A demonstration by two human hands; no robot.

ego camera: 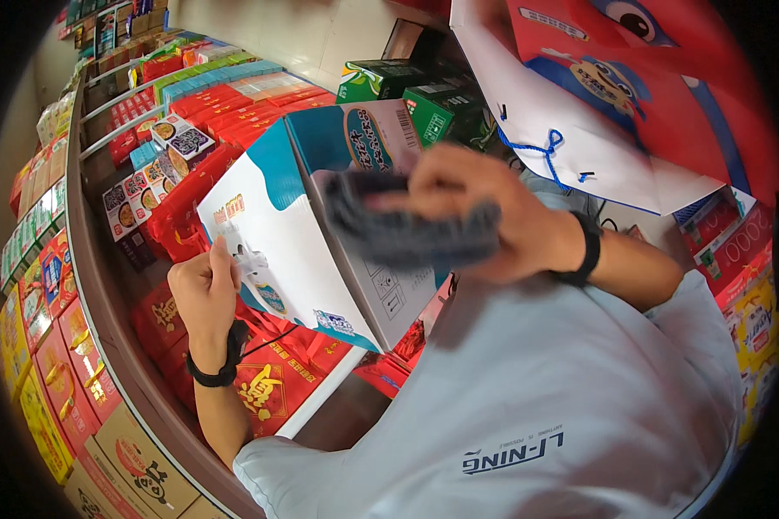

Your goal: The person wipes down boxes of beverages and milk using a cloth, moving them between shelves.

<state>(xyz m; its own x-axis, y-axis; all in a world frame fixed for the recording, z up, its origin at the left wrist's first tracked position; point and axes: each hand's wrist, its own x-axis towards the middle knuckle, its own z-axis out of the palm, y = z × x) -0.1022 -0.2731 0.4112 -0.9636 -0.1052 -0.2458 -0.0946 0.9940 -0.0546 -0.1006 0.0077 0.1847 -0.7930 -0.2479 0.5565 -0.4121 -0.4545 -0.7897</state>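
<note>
A white and teal printed carton (279, 227) is tilted in front of me, with its printed side and narrow end showing. My left hand (204, 289), fingers curled, is at the carton's left side with its thumb against the edge; what its fingers grip is hidden. In my right hand (474, 207) is a dark grey cloth (409, 224), bunched and blurred, held over the carton's end panel. The cloth and hand cover part of that panel.
Red gift packages (266, 389) lie below the carton, beside a brown shelf edge (113, 311). Green cartons (438, 110) stand beyond it. A large red and white paper bag (597, 130) with blue cord is at upper right. Brown cartons (146, 460) sit lower left.
</note>
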